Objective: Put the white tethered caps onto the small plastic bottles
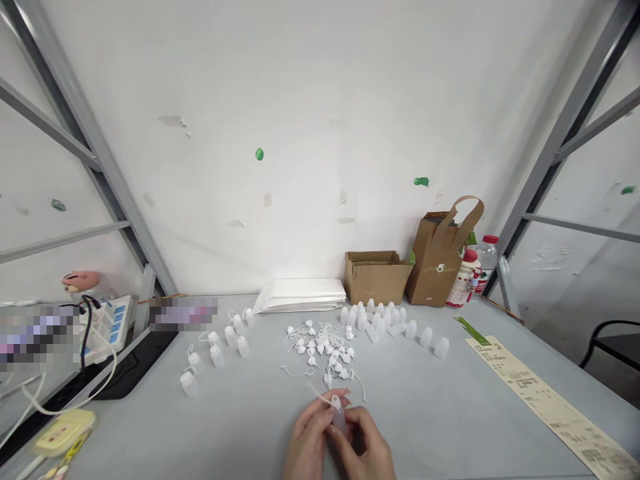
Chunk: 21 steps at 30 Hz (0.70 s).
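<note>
At the table's front edge, both hands meet on a small translucent plastic bottle point(339, 420), held upright with a white cap point(335, 402) on its top. The cap's thin strap sticks out to the left. My left hand point(311, 435) is closed around the bottle's left side near the cap, and my right hand point(367, 441) grips its right side lower down. Just beyond lies a loose pile of white strapped caps point(323, 348). Several uncapped bottles point(411, 329) stand or lie at the right. Capped bottles point(217, 355) are spread out at the left.
White flat packages point(300, 295), a cardboard box point(379, 280) and a brown paper bag point(434, 270) line the wall. A printed paper strip point(545, 403) lies at right. A power strip point(113, 327), cables and a yellow case point(65, 432) are at left.
</note>
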Available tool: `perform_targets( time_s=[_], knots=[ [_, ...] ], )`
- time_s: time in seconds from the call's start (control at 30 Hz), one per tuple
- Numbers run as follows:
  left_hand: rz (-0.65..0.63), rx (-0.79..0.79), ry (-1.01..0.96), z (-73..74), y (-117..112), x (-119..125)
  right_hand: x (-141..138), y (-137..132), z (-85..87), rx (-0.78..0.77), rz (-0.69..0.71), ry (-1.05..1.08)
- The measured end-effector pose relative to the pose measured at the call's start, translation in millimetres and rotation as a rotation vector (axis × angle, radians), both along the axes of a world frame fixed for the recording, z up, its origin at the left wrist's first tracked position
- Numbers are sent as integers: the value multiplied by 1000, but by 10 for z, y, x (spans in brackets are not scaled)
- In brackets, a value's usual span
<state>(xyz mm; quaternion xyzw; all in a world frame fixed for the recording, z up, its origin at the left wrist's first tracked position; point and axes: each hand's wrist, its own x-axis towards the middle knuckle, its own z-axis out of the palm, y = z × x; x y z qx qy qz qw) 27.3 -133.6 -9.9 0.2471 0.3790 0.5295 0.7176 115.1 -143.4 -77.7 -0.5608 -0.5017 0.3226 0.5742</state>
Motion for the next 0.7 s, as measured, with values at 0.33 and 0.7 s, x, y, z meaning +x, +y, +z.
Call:
perform_targets(
  time_s=[0.33, 0.7],
  knots=[
    [-41, 30, 112, 17, 25, -10, 19, -25, 70, -78, 31, 81],
    [-178, 200, 258, -17, 109, -35, 97, 3, 136, -120, 231, 531]
  ],
)
